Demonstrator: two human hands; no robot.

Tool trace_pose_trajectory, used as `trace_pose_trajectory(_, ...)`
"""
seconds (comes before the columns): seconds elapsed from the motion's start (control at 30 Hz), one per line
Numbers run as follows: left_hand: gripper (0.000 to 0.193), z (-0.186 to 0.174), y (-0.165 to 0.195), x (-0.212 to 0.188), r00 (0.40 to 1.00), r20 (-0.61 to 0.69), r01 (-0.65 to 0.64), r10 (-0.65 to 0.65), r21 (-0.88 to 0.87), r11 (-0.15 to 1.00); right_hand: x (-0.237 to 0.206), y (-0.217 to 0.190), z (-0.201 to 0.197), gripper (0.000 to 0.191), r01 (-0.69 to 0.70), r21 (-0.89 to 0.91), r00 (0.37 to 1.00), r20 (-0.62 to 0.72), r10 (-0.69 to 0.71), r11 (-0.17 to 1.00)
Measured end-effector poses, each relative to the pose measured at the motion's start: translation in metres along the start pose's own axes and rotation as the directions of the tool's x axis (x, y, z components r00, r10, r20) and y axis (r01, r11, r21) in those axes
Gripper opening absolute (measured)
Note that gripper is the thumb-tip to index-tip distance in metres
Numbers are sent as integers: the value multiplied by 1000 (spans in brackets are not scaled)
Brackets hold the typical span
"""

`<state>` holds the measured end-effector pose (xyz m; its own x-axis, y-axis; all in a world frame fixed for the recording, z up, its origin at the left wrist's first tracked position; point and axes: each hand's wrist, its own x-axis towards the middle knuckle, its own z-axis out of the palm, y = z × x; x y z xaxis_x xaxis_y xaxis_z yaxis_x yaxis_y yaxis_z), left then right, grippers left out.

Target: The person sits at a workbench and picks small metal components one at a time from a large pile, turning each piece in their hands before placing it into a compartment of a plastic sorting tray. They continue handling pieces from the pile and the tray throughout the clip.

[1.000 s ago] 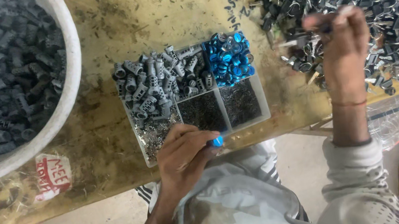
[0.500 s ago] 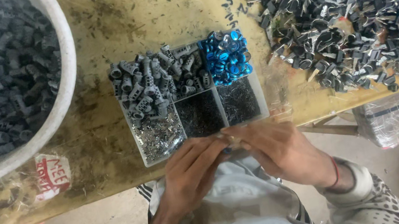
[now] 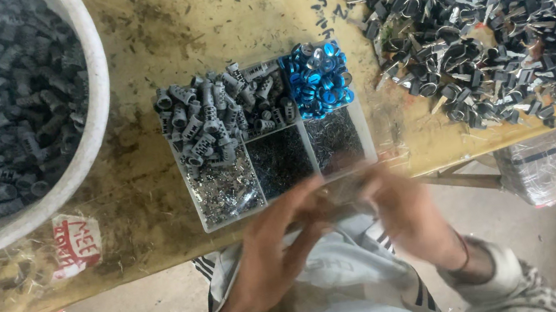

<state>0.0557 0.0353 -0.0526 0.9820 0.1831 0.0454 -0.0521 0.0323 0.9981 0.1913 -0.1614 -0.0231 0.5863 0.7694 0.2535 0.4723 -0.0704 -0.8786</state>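
Both hands meet at the near edge of the table (image 3: 146, 42) — the left hand (image 3: 281, 242) and right hand (image 3: 399, 207) are blurred, fingers bunched together, so I cannot tell what they hold. The tray (image 3: 209, 218) of small parts sits just beyond them.

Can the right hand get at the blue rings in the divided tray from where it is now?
Probably yes. The right hand sits at the tray's near edge, beside the left hand, and the blue rings lie uncovered in the far right compartment. Nothing stands between them. The blurred fingers may already hold something small.
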Motion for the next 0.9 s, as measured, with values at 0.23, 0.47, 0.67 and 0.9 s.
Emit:
trace_pose_trajectory(0.23,11,-45,-4,-18,943,-326,278,-68,661,697,9,60,-14,39,-133,-735,985,-170,9,665)
trace_pose_trajectory(0.47,10,-44,6,-15,944,-329,290,-21,800,525,46,21,5,14,-75,-298,970,200,140,952)
trace_pose_trajectory(0.67,10,-46,12,-3,959,-267,280,-97,829,484,74,22,47,36,296,-599,899,438,-4,744)
trace_pose_trajectory(0.9,18,-49,15,1,974,-192,224,-116,852,472,80,18,40,30,303,-581,878,478,16,755)
